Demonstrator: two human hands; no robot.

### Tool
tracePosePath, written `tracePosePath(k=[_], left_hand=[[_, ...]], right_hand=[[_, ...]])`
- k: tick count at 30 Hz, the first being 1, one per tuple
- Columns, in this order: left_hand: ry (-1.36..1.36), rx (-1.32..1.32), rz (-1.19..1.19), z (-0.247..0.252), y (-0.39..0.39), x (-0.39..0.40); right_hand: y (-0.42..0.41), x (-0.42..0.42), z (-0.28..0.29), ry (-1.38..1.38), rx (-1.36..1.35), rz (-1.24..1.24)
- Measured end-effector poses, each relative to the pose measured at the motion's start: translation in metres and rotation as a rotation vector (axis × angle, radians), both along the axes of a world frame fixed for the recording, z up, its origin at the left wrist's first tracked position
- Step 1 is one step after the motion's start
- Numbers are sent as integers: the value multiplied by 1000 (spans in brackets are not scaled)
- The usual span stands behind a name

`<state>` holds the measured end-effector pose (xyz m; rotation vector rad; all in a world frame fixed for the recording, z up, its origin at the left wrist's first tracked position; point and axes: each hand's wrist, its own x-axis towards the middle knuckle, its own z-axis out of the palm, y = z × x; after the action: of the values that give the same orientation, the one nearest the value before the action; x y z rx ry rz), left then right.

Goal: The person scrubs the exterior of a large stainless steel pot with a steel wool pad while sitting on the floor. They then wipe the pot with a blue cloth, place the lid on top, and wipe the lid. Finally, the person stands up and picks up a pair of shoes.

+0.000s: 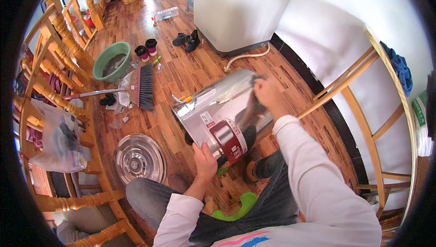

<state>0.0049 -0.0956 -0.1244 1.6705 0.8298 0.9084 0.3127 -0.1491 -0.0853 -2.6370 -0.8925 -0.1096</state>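
Observation:
A large stainless steel pot (218, 110) lies tilted on its side in front of my knees. It bears a red and white label (233, 139) with writing, and its wire handle (182, 99) has a yellow sleeve. My left hand (206, 163) grips the pot at its open rim, with the thumb on the outer wall. Near the pot's base, my right hand (269, 93) is closed on a small dark pad (258, 77) pressed to the shiny wall; its exact kind is hard to make out. A round steel lid (140, 158) rests on the floor to the left.
A broom (144, 87), plastic scraps and a green basin (112, 61) lie left, along wooden railings (58, 93). Shoes (187, 41), a plastic bottle (167, 13) and a white appliance (238, 12) with a hose (247, 56) are ahead. A wooden frame (357, 110) leans at right.

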Motion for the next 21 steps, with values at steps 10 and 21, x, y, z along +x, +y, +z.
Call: tracePosePath(k=[10, 21], left_hand=[[64, -24, -29, -4, -7, -4], [13, 23, -105, -17, -11, 4]], right_hand=[[12, -83, 8, 13, 275, 280], [47, -195, 25, 83, 129, 536]])
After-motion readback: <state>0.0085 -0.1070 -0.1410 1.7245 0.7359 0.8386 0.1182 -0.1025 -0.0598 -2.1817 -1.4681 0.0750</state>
